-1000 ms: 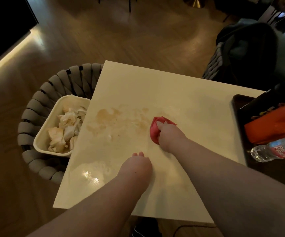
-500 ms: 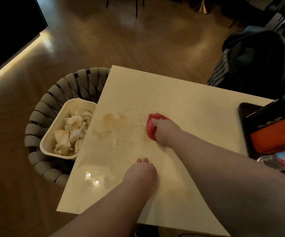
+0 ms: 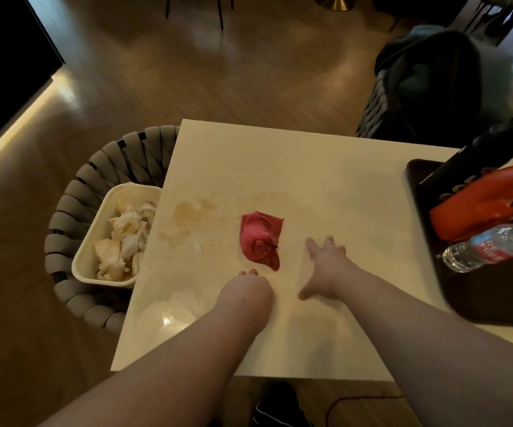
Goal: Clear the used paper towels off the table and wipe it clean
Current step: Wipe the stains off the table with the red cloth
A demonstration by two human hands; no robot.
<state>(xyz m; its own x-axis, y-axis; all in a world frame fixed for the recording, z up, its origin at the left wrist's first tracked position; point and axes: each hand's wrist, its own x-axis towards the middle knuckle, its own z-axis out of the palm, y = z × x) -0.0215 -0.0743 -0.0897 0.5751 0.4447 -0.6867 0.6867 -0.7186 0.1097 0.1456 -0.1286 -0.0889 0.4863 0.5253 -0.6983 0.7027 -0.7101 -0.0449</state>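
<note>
The crumpled red cloth (image 3: pixel 259 238) lies loose on the cream tabletop (image 3: pixel 326 180), with no hand on it. At its 9 o'clock sits a brown stain (image 3: pixel 189 215). At the cloth's 3 o'clock the right hand (image 3: pixel 324 266) hovers with fingers spread, holding nothing. At the cloth's 6 o'clock the left hand (image 3: pixel 246 291) rests curled on the tabletop, empty. Off the tabletop's 9 o'clock edge, a bin (image 3: pixel 95 241) holds the used paper towels (image 3: pixel 125 238)

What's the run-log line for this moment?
right hand: open, off crumpled red cloth | left hand: on cream table | brown stain: remains
</note>
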